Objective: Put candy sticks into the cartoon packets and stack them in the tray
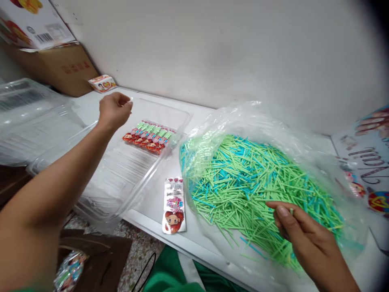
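Note:
My left hand (pixel 114 108) is held above the far left part of a clear plastic tray (pixel 124 170), its fingers curled into a pinch. Whatever is between those fingertips is too small to make out. In the tray lies a row of several small printed sachets (pixel 148 136) with red-haired cartoon figures. A single silver sachet (pixel 174 207) rests flat on the table, right of the tray. My right hand (pixel 306 235) hovers over the near right side of a heap of thin green and blue plastic sticks (pixel 249 182). A short green stick end shows between its thumb and forefinger.
A large clear plastic bag (pixel 237 113) surrounds the sticks. More clear trays (pixel 27 117) are at the left. Cardboard boxes (pixel 60 69) and a small orange-white box (pixel 103 83) stand against the wall. Below the table, an open brown carton (pixel 106 259) holds sachets.

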### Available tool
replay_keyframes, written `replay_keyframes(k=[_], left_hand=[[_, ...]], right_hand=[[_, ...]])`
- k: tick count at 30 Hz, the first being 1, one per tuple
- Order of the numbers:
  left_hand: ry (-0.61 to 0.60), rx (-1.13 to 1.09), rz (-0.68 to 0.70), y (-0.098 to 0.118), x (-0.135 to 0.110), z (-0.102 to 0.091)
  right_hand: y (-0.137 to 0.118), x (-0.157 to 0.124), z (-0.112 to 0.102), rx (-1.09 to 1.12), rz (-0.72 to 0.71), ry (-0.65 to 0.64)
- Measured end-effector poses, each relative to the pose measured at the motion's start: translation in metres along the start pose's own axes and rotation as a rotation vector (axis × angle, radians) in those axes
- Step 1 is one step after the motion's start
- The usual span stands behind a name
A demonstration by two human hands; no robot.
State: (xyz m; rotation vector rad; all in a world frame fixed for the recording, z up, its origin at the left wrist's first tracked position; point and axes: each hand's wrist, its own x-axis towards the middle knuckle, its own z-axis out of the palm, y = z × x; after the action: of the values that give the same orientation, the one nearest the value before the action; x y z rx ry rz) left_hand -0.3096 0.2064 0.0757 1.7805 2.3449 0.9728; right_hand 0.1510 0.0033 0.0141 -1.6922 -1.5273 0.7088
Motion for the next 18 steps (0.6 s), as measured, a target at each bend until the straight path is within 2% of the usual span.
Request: replay_keyframes(k=[1, 2, 3, 4, 5, 6, 7, 8, 10, 12, 13, 15, 18], left_hand=[[-0.004, -0.14, 0.072, 0.021, -0.027, -0.009], [-0.066, -0.239, 0.153, 0.04, -0.06, -0.017], [-0.149, -0.294, 0.211, 0.058, -0.096, -0.024], [-0.309, -0.322, 0.283, 0.071, -0.133, -0.027], [-0.488, -0.336, 0.339, 0.081, -0.169, -0.028], [-0.615, -0.353, 0.356, 0.086, -0.201, -0.026], [-0.687, -0.362, 0.354, 0.086, -0.228, -0.021], [-0.703, -0.337, 0.33, 0.082, -0.248, -0.013], [-0.558, -0.189, 0.176, 0.067, -0.268, 0.009], [-0.39, 0.022, -0.022, 0.049, -0.269, 0.034], [-0.35, 0.103, -0.104, 0.04, -0.266, 0.046], [-0.358, 0.191, -0.224, 0.025, -0.258, 0.065], [-0.425, 0.125, -0.34, 0.008, -0.251, 0.083]], right_hand=[[-0.001, -0.002, 0.001, -0.002, -0.002, -0.03], [-0.002, -0.004, 0.002, -0.007, 0.008, -0.067], [-0.004, -0.006, 0.003, -0.011, 0.019, -0.101], [-0.006, -0.008, 0.003, -0.011, 0.015, -0.115], [-0.008, -0.011, 0.003, -0.007, 0.005, -0.134], [-0.009, -0.013, 0.002, 0.003, -0.01, -0.152], [-0.011, -0.015, 0.001, 0.017, -0.025, -0.172], [-0.011, -0.017, -0.001, 0.032, -0.039, -0.19], [-0.01, -0.021, -0.006, 0.053, -0.051, -0.207], [-0.006, -0.026, -0.011, 0.04, -0.05, -0.219], [-0.003, -0.029, -0.014, 0.025, -0.058, -0.221], [0.006, -0.034, -0.019, -0.002, -0.087, -0.212], [0.02, -0.04, -0.027, -0.005, -0.113, -0.188]])
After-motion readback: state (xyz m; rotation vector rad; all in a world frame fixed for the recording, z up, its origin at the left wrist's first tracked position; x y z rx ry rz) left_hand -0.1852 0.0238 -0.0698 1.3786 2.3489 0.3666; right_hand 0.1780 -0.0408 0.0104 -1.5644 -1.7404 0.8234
